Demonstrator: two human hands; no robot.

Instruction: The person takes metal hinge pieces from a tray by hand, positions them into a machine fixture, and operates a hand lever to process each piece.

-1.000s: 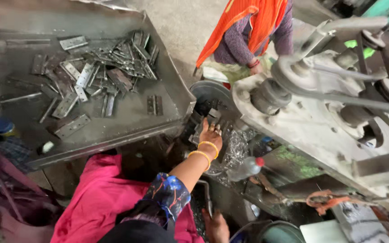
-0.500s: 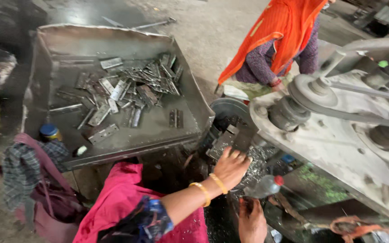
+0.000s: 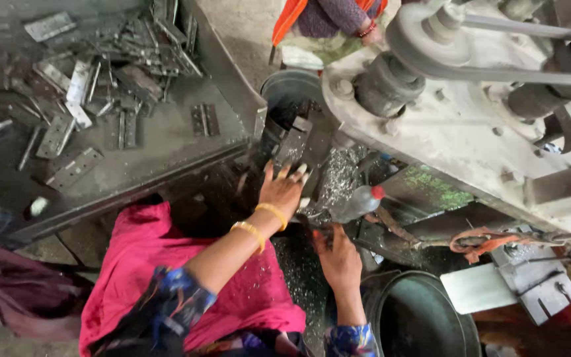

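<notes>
A big grey belt-driven machine [image 3: 470,112] fills the right side, its dark pulley [image 3: 384,82] up near the top. To the left sits a wide metal tray [image 3: 166,142] scattered with flat steel hinges [image 3: 74,86]. Below the machine stands a round dark bucket [image 3: 418,317]. Another person in an orange shawl [image 3: 292,16] crouches at the far edge. The left hand [image 3: 282,188] reaches under the machine, fingers spread and released, touching a small metal block [image 3: 292,142] beside a heap of silvery shavings [image 3: 338,178]. The right hand [image 3: 338,258] lies lower, near a red-capped plastic bottle [image 3: 358,201]; whether it grasps anything I cannot tell.
</notes>
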